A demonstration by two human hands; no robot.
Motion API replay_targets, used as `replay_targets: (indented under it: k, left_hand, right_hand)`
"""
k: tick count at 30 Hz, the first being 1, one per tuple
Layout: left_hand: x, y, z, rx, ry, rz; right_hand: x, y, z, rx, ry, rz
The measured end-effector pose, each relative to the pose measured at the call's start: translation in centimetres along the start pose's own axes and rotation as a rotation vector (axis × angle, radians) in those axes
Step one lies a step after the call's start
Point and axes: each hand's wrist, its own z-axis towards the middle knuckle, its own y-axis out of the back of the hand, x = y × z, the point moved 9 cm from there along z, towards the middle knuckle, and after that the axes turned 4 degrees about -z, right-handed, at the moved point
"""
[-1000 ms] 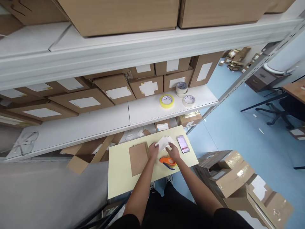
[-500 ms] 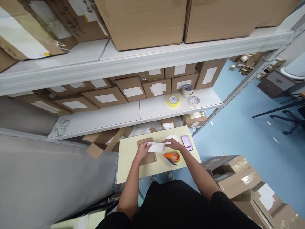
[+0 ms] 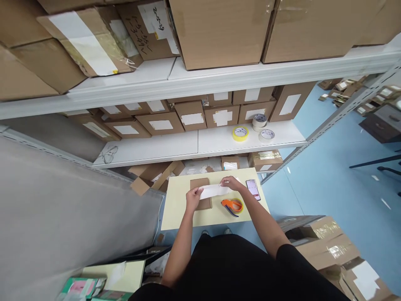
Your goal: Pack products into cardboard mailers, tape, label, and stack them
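A white paper strip (image 3: 214,191) stretches between my two hands above the pale yellow table (image 3: 176,207). My left hand (image 3: 194,197) pinches its left end, and my right hand (image 3: 231,183) grips the other end. Beneath the strip lies a flat brown cardboard box (image 3: 203,204), partly covered by the strip and my left hand. More white paper shows just behind my right hand. An orange tape dispenser (image 3: 231,205) with a roll of yellow tape rests below my right hand. To the right of that hand is a phone (image 3: 253,189) with its screen lit.
Behind the table, a shelf (image 3: 156,149) carries labelled cardboard boxes, a yellow tape roll (image 3: 240,133) and white tape rolls (image 3: 266,135). A higher shelf edge (image 3: 200,81) crosses above. Open cartons (image 3: 326,242) stand at the right, and a grey wall (image 3: 62,200) is on the left.
The paper strip looks longer between my hands, and my right hand sits higher along it. The camera view has shifted left, so the scene appears further right.
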Motion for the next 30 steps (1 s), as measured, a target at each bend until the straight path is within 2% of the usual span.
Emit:
replay_targets:
  k: [7, 11, 13, 15, 17, 20, 22, 26, 30]
  left_hand:
    - [-0.7, 0.3, -1.0, -0.035, 0.003, -0.062]
    - [-0.5, 3.5, -1.7, -0.185, 0.020, -0.133]
    - [-0.4, 5.1, -1.9, -0.213, 0.007, -0.159]
    - [-0.3, 5.9, -1.9, -0.214, 0.014, -0.216]
    - [0.3, 6.2, -2.2, -0.281, 0.075, -0.346]
    - [2.0, 5.2, -3.2, -0.441, 0.250, -0.610]
    - [2.9, 3.5, -4.0, -0.468, 0.359, -0.753]
    - [2.7, -0.1, -5.0, -0.347, 0.477, -0.949]
    - [0.9, -2.2, -5.8, -0.227, 0.481, -0.991]
  right_hand:
    - [0.0, -0.6, -1.2, 0.016, -0.025, 0.086]
    - [-1.2, 1.3, -2.9, -0.073, -0.040, 0.145]
    - [-2.0, 2.5, -3.7, -0.135, -0.058, 0.144]
    - [-2.5, 3.2, -4.3, -0.191, -0.066, 0.111]
    - [-2.3, 3.6, -4.6, -0.255, -0.055, 0.051]
    - [-1.0, 3.0, -5.2, -0.340, -0.028, -0.059]
    - [0.3, 1.7, -5.8, -0.346, -0.006, -0.085]
    - [3.2, -2.6, -6.9, -0.248, 0.030, 0.065]
    - [5.6, -6.0, -7.7, -0.279, 0.011, 0.303]
